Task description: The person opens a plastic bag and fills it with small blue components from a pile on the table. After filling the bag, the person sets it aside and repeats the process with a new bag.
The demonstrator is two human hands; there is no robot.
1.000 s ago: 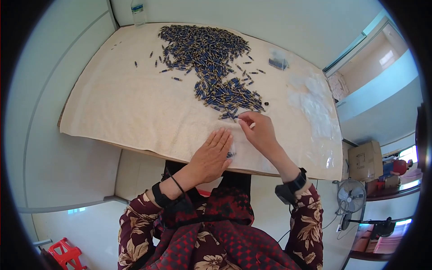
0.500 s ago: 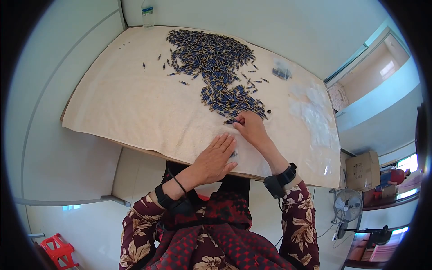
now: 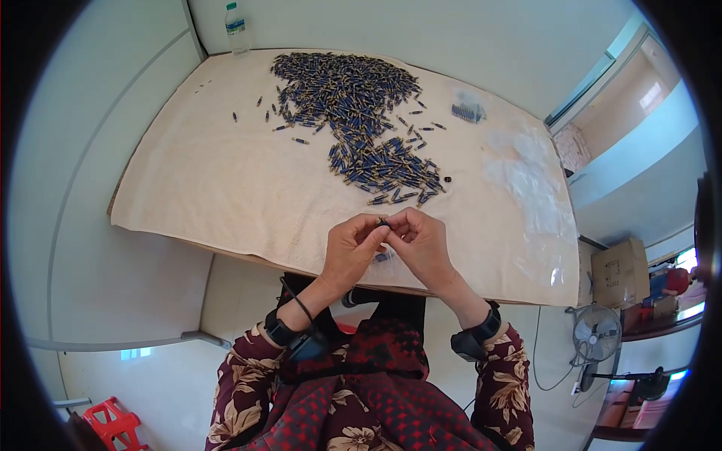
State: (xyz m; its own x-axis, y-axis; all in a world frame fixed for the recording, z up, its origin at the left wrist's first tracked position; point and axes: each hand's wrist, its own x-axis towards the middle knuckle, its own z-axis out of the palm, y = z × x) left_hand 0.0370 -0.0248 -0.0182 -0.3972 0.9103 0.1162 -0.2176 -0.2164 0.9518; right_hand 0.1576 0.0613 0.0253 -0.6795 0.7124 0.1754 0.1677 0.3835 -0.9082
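1. The left hand [image 3: 350, 248] and the right hand [image 3: 426, 242] meet above the near edge of the table [image 3: 154, 229], fingertips touching.
2. Between those fingertips sits a small dark piece [image 3: 383, 222]. Thumb and forefinger of both hands are pinched narrow on it, the left from its left side and the right from its right side.
3. The other fingers of both hands are curled in loosely. Whether they touch the piece is too small to tell.
4. The piece is held just above the cream cloth [image 3: 218, 180] that covers the table, near the loose pieces at the pile's front edge.
5. The pile of blue and gold pieces [image 3: 350, 98] spreads from the far middle of the cloth down toward the hands. A few strays lie to its left.
6. Just under the hands, a few more blue pieces [image 3: 382, 258] lie on the cloth near its front edge.
7. To the right, clear plastic bags [image 3: 526, 180] lie flat on the cloth, and a small packet of pieces [image 3: 466, 113] lies beyond them.
8. A water bottle [image 3: 237, 30] stands upright at the far left corner.
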